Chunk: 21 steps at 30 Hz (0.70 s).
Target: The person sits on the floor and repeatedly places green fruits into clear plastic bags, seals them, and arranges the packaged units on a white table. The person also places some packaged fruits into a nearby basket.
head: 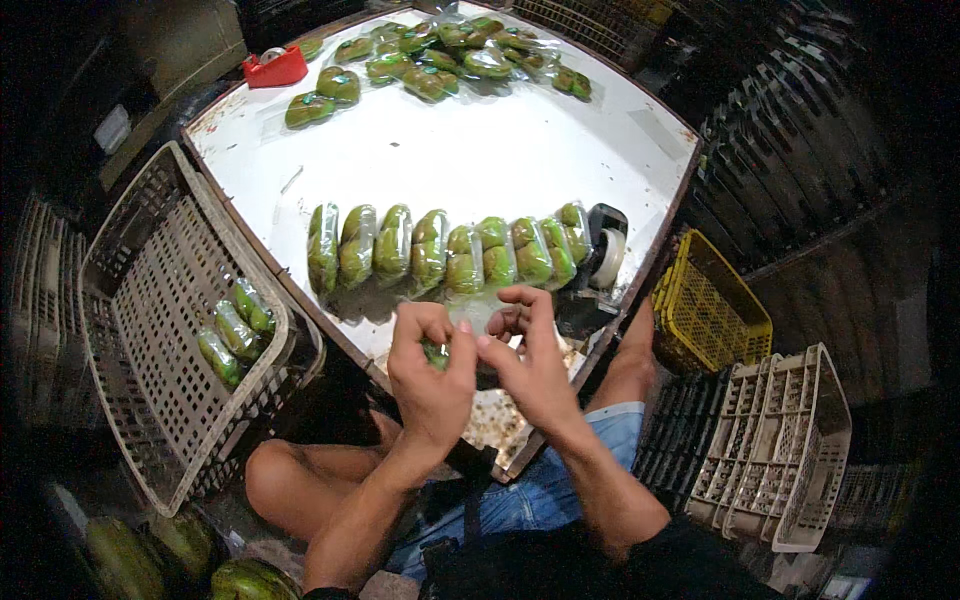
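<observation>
My left hand (433, 367) has its fingers curled on clear plastic film at the table's near edge, with a bit of something green and shiny showing between them. Close beside it, my right hand (531, 352) is bent with thumb and forefinger apart; whether it grips the film cannot be told. Just beyond my hands stands a row of green-brown fruits in clear plastic wrap (390, 244). At the row's right end is a black tape dispenser (607, 247) with a roll of clear tape. More bagged green fruits (450, 56) lie heaped at the white table's far side.
The white tabletop (450, 157) has a dark rim. A red tape dispenser (275, 69) sits at its far left. On the left a grey plastic crate (161, 277) holds several wrapped packs. Yellow (709, 307) and whitish crates (780, 450) stand right; large green fruits (180, 544) lie lower left.
</observation>
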Motion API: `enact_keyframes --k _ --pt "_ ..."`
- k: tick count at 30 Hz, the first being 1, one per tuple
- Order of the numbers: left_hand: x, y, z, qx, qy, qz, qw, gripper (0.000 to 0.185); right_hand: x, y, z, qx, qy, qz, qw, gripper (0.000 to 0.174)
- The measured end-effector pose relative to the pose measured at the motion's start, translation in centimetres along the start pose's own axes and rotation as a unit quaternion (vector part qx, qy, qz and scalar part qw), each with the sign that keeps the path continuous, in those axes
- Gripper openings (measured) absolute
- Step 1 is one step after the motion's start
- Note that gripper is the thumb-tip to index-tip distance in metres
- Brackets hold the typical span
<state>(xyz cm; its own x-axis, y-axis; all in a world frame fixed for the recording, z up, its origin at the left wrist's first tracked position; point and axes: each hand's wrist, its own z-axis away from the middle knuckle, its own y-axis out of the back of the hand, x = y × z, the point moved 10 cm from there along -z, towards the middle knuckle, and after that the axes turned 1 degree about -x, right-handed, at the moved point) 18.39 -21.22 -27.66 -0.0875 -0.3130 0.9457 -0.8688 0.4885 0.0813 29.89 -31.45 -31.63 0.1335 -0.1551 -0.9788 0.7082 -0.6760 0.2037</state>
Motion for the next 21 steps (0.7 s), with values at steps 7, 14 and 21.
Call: enact_keyframes --k 7,14,21 --pt "3.9 9.2 -2.8 0.093 -0.024 0.065 0.993 0.026 -3.6 -9.8 -1.9 -0.293 -0.175 -0.167 0.925 0.043" --pt "1.2 29.1 -2.2 0.213 0.079 0.098 0.969 0.047 -11.0 -16.5 -7.3 -0.299 0.119 -0.159 0.933 0.038" --pt "-2.0 44.6 -4.0 0.328 0.093 -0.308 0.888 0.041 -4.6 -3.9 -20.9 -0.131 0.046 -0.010 0.990 0.026"
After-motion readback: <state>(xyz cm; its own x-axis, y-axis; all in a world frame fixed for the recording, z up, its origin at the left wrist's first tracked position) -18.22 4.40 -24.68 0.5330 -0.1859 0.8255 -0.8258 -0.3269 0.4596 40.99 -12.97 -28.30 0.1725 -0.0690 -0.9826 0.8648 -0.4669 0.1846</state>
